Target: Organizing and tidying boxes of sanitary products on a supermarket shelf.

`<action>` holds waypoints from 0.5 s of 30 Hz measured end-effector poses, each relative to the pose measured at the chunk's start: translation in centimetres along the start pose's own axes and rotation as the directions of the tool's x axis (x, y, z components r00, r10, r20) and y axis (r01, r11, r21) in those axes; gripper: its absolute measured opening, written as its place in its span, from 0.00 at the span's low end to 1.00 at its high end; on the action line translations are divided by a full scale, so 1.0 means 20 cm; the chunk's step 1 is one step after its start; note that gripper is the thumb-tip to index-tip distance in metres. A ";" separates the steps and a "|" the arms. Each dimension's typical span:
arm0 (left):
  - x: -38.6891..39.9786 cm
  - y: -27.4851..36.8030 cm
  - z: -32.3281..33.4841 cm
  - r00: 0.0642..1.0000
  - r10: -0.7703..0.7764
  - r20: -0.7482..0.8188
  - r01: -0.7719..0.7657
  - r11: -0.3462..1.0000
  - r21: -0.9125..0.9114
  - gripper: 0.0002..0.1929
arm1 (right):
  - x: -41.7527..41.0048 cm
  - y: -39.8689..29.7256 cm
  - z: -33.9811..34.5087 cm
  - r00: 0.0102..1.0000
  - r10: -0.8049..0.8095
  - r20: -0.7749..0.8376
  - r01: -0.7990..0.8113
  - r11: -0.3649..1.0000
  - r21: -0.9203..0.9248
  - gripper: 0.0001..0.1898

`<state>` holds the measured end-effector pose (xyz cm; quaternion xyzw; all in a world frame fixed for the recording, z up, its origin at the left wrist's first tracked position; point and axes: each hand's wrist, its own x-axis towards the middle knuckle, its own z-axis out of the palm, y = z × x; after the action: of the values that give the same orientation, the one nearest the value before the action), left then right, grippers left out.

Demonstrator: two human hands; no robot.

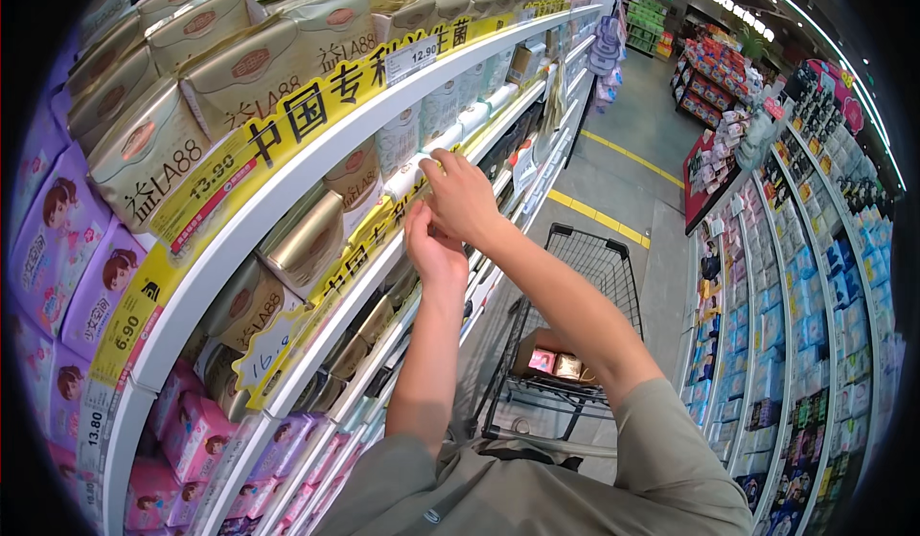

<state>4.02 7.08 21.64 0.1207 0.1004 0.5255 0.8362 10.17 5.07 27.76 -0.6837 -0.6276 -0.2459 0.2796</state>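
Note:
Both hands are in front of the second shelf of a store rack, close together at its front edge. My right hand point(463, 195) has its fingertips bent over a white plastic-wrapped pack point(407, 178) at the shelf front; whether it grips the pack is unclear. Just below, my left hand point(437, 248) is raised with the palm turned inward, beside the yellow label strip point(359, 256). Its fingers are partly covered by the right hand. Gold packs point(305, 238) stand to the left on the same shelf, and white-and-green packs point(438, 108) stand further along it.
A black wire shopping cart point(596, 263) stands in the aisle before me, with a cardboard box point(528, 342) holding small packs. Gold packs point(241, 65) fill the top shelf, beside purple packs point(54, 234). Stocked shelves point(790, 306) line the right side. Yellow floor lines point(600, 218) cross the aisle.

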 end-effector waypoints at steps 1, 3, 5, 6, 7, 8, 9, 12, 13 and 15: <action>-0.03 -0.01 -0.02 1.000 -0.007 0.000 0.007 1.000 0.008 0.13 | -0.04 0.03 0.00 1.000 0.011 -0.001 -0.011 1.000 0.001 0.24; -0.10 -0.03 -0.05 0.998 -0.015 -0.067 0.029 0.978 0.205 0.12 | -0.13 0.09 0.00 0.998 0.056 0.021 -0.056 0.997 0.044 0.23; -0.14 -0.03 -0.05 0.999 0.012 -0.045 0.000 0.970 0.244 0.11 | -0.18 0.16 0.00 0.998 0.055 0.008 -0.056 0.997 0.049 0.22; -0.15 -0.03 -0.06 0.998 0.064 0.006 -0.062 0.934 0.351 0.11 | -0.19 0.18 -0.01 0.999 0.039 -0.004 -0.039 0.999 0.035 0.22; -0.15 -0.02 -0.06 0.992 0.109 0.067 -0.127 0.884 0.449 0.12 | -0.20 0.21 -0.02 1.000 0.023 -0.018 -0.023 1.000 0.020 0.22; -0.15 -0.02 -0.06 0.985 0.130 0.113 -0.170 0.854 0.492 0.11 | -0.19 0.23 -0.02 0.998 0.011 -0.064 -0.011 1.000 -0.004 0.21; -0.13 0.00 -0.07 0.987 0.116 0.113 -0.158 0.847 0.507 0.11 | -0.17 0.23 -0.03 0.997 0.032 -0.066 -0.032 0.999 0.001 0.21; -0.10 0.01 -0.07 0.960 0.013 0.281 -0.175 0.809 0.561 0.09 | -0.11 0.21 -0.07 0.988 -0.019 -0.153 0.014 0.999 -0.034 0.15; -0.11 0.00 -0.10 0.960 -0.002 0.279 -0.165 0.801 0.575 0.09 | -0.12 0.20 -0.08 0.988 0.000 -0.155 -0.005 1.000 -0.029 0.15; -0.15 -0.01 -0.17 0.963 -0.198 0.185 0.012 0.714 0.701 0.09 | -0.17 0.18 -0.08 0.999 0.042 0.026 -0.042 0.999 -0.006 0.12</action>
<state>1.86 4.63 18.56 0.4832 0.1916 0.3818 0.7642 13.54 1.32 26.24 -0.7005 -0.6163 -0.2325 0.2747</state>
